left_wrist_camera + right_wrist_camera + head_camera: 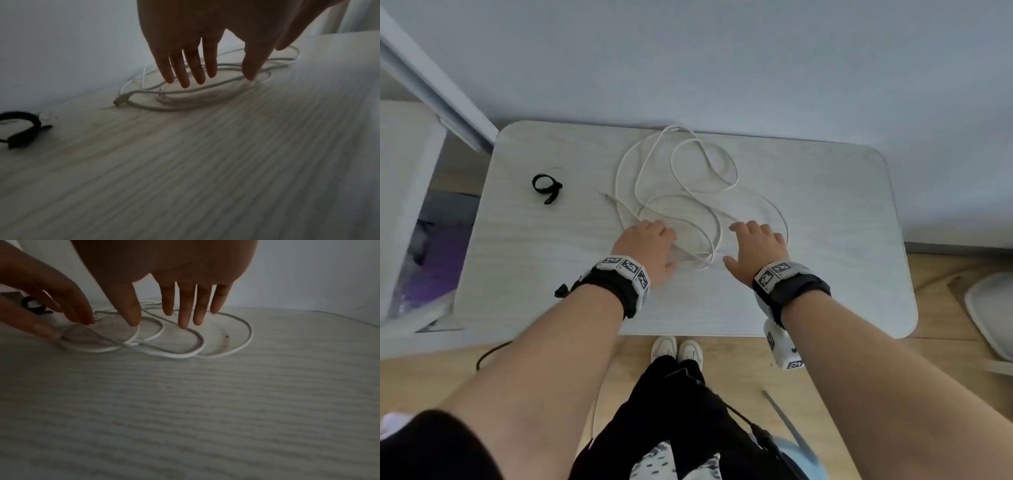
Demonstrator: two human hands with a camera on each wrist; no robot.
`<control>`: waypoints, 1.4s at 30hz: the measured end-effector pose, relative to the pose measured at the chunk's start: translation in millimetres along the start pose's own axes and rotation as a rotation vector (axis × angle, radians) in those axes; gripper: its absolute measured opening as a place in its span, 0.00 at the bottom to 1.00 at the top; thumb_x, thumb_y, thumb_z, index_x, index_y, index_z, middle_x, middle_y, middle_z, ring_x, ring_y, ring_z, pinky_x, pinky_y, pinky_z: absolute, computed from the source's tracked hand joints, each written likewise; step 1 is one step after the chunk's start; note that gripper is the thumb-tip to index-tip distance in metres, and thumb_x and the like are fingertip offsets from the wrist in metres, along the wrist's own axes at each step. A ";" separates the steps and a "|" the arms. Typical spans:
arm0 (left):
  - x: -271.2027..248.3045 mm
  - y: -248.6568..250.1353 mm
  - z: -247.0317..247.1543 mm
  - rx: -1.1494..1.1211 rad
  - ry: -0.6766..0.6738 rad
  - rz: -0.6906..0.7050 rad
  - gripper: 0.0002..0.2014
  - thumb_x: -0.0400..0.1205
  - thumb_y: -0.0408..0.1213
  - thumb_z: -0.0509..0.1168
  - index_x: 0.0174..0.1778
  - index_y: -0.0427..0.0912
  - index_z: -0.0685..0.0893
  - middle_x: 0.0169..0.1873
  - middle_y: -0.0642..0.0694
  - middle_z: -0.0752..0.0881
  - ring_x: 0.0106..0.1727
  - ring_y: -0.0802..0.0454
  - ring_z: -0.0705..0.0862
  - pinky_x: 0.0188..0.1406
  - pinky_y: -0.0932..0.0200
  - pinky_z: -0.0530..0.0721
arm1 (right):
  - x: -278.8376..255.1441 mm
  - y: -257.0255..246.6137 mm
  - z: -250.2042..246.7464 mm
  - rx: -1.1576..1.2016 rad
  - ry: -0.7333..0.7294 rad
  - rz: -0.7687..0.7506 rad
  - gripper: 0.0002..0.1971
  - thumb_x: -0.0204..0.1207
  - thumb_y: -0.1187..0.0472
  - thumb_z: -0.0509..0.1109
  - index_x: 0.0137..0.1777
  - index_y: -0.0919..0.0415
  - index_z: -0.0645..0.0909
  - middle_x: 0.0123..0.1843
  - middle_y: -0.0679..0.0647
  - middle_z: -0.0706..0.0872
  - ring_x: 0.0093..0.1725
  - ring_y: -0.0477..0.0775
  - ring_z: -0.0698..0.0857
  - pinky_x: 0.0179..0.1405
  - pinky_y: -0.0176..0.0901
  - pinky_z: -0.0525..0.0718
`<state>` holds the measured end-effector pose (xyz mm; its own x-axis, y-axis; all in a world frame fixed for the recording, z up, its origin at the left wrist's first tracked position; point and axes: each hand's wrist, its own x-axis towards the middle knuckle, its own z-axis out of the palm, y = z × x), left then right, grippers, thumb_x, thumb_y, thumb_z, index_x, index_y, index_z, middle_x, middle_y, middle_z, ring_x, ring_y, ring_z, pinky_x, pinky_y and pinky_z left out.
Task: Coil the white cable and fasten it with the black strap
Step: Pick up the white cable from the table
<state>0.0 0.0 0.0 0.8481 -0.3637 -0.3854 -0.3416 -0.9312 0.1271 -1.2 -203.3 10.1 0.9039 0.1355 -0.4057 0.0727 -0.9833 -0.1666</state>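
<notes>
I reach both hands, left (650,248) and right (756,248), fingers loose and holding nothing, over the cable (681,192) sprawled at table centre; strap (546,187) waits at nine o'clock. Coiling not begun; next, pinch an end.

A pale wood-grain tabletop (825,212) with rounded corners stands against a plain light wall (722,61). Below its near edge lies a light wooden floor (842,370), where a pair of white shoes (677,350) stand side by side. To the left sits a white cabinet (404,178), with something purple (438,270) low beside it. A black cord (489,354) curls on the floor at the left. A white rounded object (993,311) shows at the right edge.
</notes>
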 end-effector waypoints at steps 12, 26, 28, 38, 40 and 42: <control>-2.8 -8.9 12.6 -0.054 0.090 0.013 0.19 0.78 0.46 0.63 0.64 0.43 0.77 0.61 0.42 0.79 0.61 0.41 0.76 0.56 0.48 0.74 | 2.5 -6.0 12.7 0.003 0.023 -0.007 0.28 0.72 0.48 0.65 0.71 0.55 0.66 0.69 0.55 0.75 0.69 0.60 0.72 0.69 0.55 0.67; 29.7 -23.7 -5.7 0.109 0.083 -0.041 0.12 0.78 0.26 0.58 0.53 0.41 0.82 0.55 0.40 0.79 0.58 0.40 0.75 0.55 0.49 0.72 | 6.9 -6.0 3.8 0.042 0.083 -0.012 0.27 0.73 0.49 0.65 0.71 0.55 0.66 0.69 0.55 0.75 0.69 0.59 0.72 0.69 0.55 0.67; 28.8 -26.2 -13.3 0.079 0.062 -0.004 0.11 0.81 0.28 0.56 0.54 0.43 0.80 0.55 0.42 0.81 0.58 0.41 0.76 0.53 0.52 0.72 | 7.8 -6.2 -0.9 0.054 0.100 -0.011 0.27 0.74 0.49 0.64 0.71 0.55 0.66 0.69 0.55 0.74 0.69 0.59 0.71 0.70 0.54 0.67; 30.5 -28.6 -116.7 -0.438 0.270 0.083 0.10 0.81 0.37 0.66 0.49 0.35 0.89 0.43 0.39 0.86 0.46 0.45 0.82 0.48 0.57 0.74 | 13.2 -20.9 -68.2 0.331 0.258 -0.024 0.16 0.81 0.51 0.54 0.64 0.54 0.75 0.64 0.54 0.80 0.64 0.58 0.75 0.64 0.53 0.70; 27.6 -24.9 -144.5 -0.562 0.313 0.047 0.09 0.81 0.36 0.65 0.45 0.38 0.89 0.38 0.44 0.85 0.37 0.50 0.81 0.40 0.61 0.75 | 14.3 -27.5 -87.7 0.387 0.287 -0.044 0.16 0.82 0.52 0.53 0.62 0.55 0.76 0.62 0.55 0.81 0.62 0.60 0.76 0.62 0.53 0.71; 24.9 -22.1 -171.7 -0.720 0.323 0.014 0.09 0.82 0.35 0.63 0.40 0.41 0.88 0.34 0.47 0.85 0.31 0.53 0.81 0.38 0.62 0.80 | 15.7 -32.1 -106.5 0.439 0.338 -0.072 0.15 0.82 0.52 0.53 0.61 0.56 0.76 0.61 0.56 0.83 0.61 0.61 0.77 0.61 0.54 0.73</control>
<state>98.2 7.5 144.5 0.9590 -0.2617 -0.1085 -0.1006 -0.6728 0.7330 55.6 -182.6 104.8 0.9933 0.0831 -0.0805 0.0223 -0.8203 -0.5715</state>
